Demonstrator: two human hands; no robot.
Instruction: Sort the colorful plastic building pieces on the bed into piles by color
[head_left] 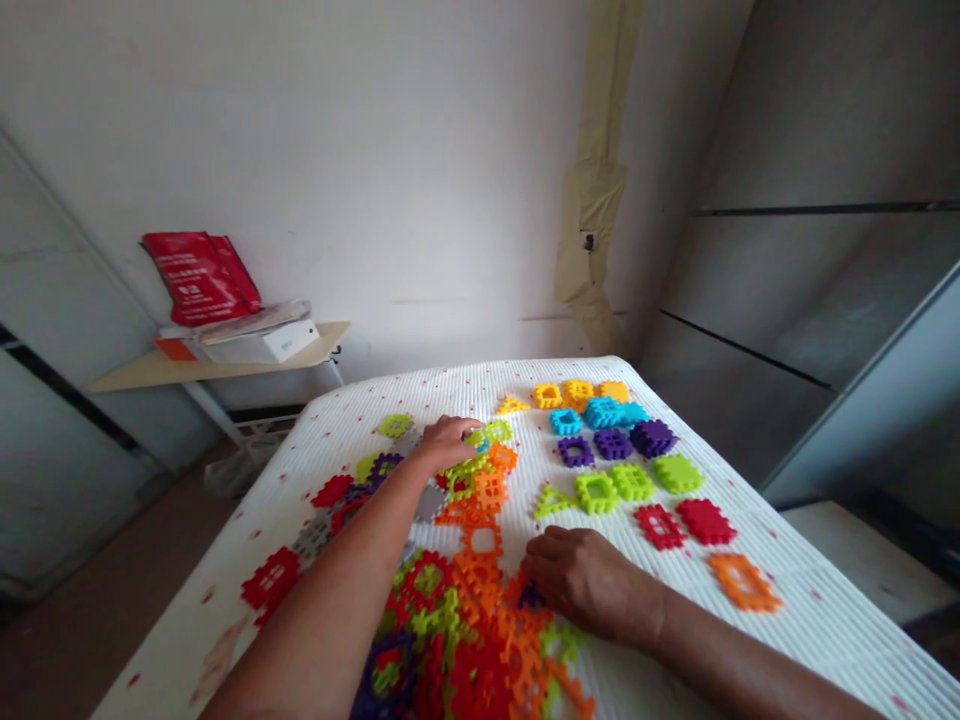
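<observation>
My left hand reaches to the far part of the loose pile, fingers bent around a lime-green interlocking tile; the grip is partly hidden. My right hand rests at the pile's right edge, its fingers curled over a purple tile that shows only in part. Orange tiles with notched edges lie between the hands. Nearer me, red tiles and lime-green pieces overlap in a heap. To the right, tiles lie in colour rows: yellow, blue, purple, lime green, red and orange.
A white spotted cloth covers the table. More red and grey tiles lie left of my left forearm. A side shelf at the far left bears a white box and a red bag. Grey cabinet panels stand at right.
</observation>
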